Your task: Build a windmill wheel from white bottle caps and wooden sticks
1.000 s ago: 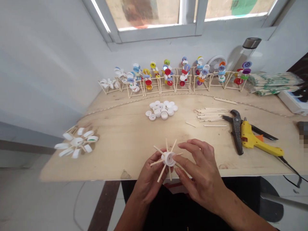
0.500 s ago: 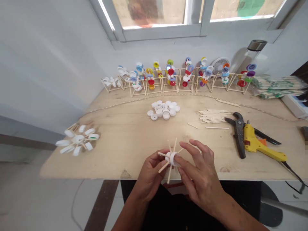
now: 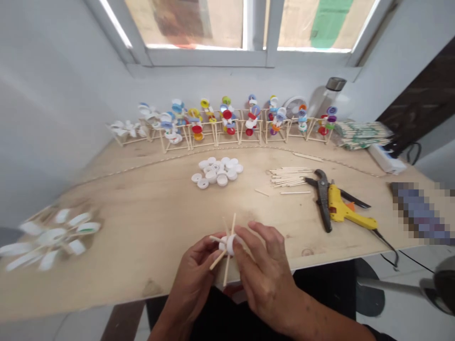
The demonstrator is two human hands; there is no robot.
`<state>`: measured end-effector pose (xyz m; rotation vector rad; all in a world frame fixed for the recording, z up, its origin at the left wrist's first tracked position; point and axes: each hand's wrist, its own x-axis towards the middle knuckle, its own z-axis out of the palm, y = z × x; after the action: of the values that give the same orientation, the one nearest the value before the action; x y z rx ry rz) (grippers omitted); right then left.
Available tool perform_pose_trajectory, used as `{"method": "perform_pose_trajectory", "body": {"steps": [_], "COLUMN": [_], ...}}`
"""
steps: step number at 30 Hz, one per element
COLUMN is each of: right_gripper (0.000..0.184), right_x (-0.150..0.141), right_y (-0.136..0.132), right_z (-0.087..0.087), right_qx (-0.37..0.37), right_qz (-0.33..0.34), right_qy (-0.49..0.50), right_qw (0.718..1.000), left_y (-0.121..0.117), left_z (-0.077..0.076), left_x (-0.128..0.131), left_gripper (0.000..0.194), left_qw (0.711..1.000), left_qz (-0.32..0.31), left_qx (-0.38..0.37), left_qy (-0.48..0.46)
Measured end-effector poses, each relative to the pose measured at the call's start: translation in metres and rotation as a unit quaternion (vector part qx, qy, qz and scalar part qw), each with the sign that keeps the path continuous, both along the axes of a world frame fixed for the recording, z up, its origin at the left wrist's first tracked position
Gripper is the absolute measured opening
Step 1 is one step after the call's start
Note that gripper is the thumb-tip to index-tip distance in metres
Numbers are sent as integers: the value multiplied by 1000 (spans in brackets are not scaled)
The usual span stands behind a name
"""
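Note:
My left hand [image 3: 196, 266] pinches a small hub of white bottle caps [image 3: 230, 245] with thin wooden sticks [image 3: 219, 260] poking out around it like spokes. From the other side my right hand [image 3: 265, 272] presses its fingers on the nearer cap, and its fingertips partly hide that cap. Both hands are just above the front edge of the wooden table. Beyond them lies a loose cluster of white bottle caps [image 3: 222, 180]. A finished-looking white wheel of caps on sticks [image 3: 55, 237] sits at the far left.
Stick frames with colourful cap wheels [image 3: 227, 128] line the wall. At the right lie cut sticks [image 3: 289, 176], black cutting pliers [image 3: 323, 199] and a yellow glue gun [image 3: 350, 215] with its cord. Behind stand a bottle [image 3: 325, 97], a small fan [image 3: 295, 108] and bagged sticks [image 3: 364, 134].
The camera has turned to the right, so the whole scene sits further left. My right hand's fingers have drawn closer around the cap; both hands stay on the hub.

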<state>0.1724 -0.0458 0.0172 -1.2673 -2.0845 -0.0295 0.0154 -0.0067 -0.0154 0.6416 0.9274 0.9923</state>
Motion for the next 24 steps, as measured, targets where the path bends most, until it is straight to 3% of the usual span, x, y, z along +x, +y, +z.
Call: {"method": "perform_pose_trajectory", "body": {"steps": [5, 9, 12, 15, 19, 24], "right_gripper": [33, 26, 17, 16, 16, 20], "right_x": [11, 57, 102, 127, 117, 89], "right_y": [5, 22, 41, 57, 71, 92], "right_z": [12, 10, 1, -3, 0, -4], "right_qx": [14, 68, 24, -41, -104, -123], "right_qz": [-27, -113, -188, -219, -194, -164], "right_qy": [27, 14, -71, -156, -219, -250], "right_qw": [999, 991, 979, 962, 951, 946], "left_y": [8, 13, 14, 14, 14, 13], "left_z": [8, 16, 13, 6, 2, 2], "left_x": [5, 8, 6, 4, 4, 4], "left_gripper": [35, 37, 39, 41, 35, 32], "left_qw": [999, 995, 991, 988, 984, 981], "left_qz": [18, 49, 73, 75, 65, 62], "left_qx": [-34, -77, -99, -104, -89, -59], "left_qy": [-16, -38, -57, -85, -137, -173]}}
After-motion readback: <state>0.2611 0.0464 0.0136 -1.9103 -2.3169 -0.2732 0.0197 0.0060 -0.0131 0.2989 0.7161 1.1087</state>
